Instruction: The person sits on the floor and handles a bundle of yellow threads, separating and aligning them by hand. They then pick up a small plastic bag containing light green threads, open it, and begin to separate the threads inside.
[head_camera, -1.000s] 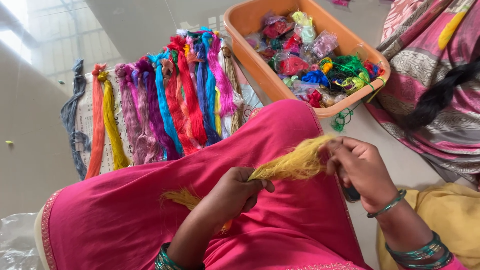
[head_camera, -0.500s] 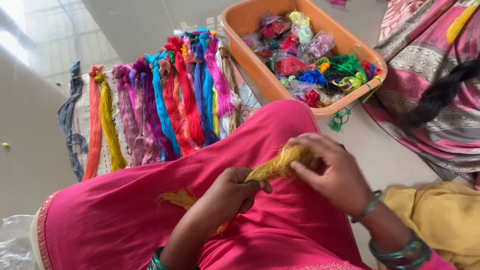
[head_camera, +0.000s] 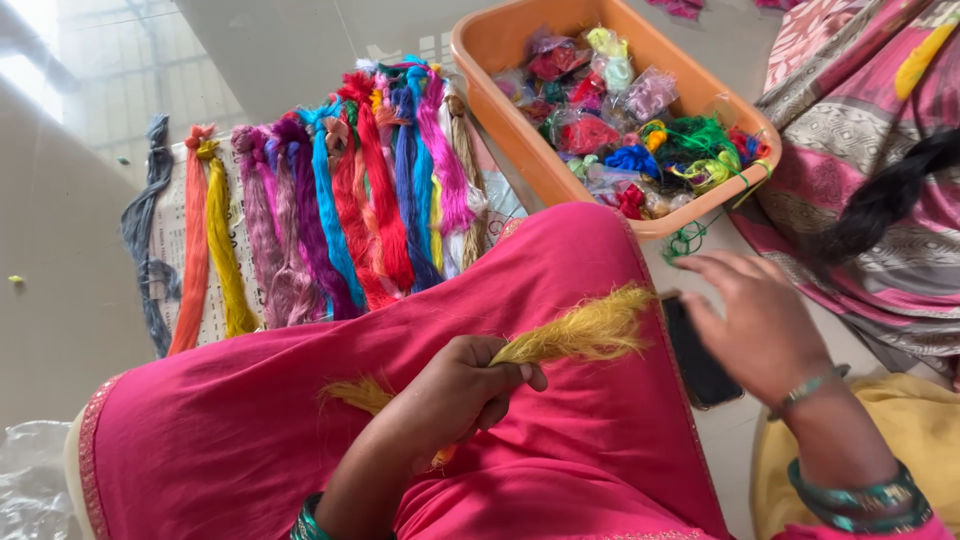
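From my remote seat, the largest thing in view was the pink cloth (head_camera: 300, 440) stretched over the knee, and all the handling went on above it. Beyond it, on the floor (head_camera: 60, 300), a long row of skeins (head_camera: 330, 220) lay side by side on a printed sheet: grey, orange, yellow, mauve, purple, blue, red and pink. I judged those to be the finished share, each one already drawn out straight. To the right stood the orange tub (head_camera: 520, 150), with small bagged bundles and loose green and blue thread heaped inside; I took that for what was left, and it looked like a good deal.

A second person's patterned clothing filled the far right, just beside the tub, with a dark braid hanging across it.

The left hand (head_camera: 465, 385) had its grip closed tight round the middle of the yellow tuft (head_camera: 585, 330), which lay over the pink cloth with its frayed end pointing right and a short tail sticking out to the left. The right hand (head_camera: 765, 320) hung apart from the tuft, fingers loosely spread and holding nothing, above a dark phone (head_camera: 695, 365) at the edge of the knee. A stray green thread (head_camera: 685, 240) trailed from the tub's rim. Nothing blocked the way from tuft to row; the knee itself lay between them.
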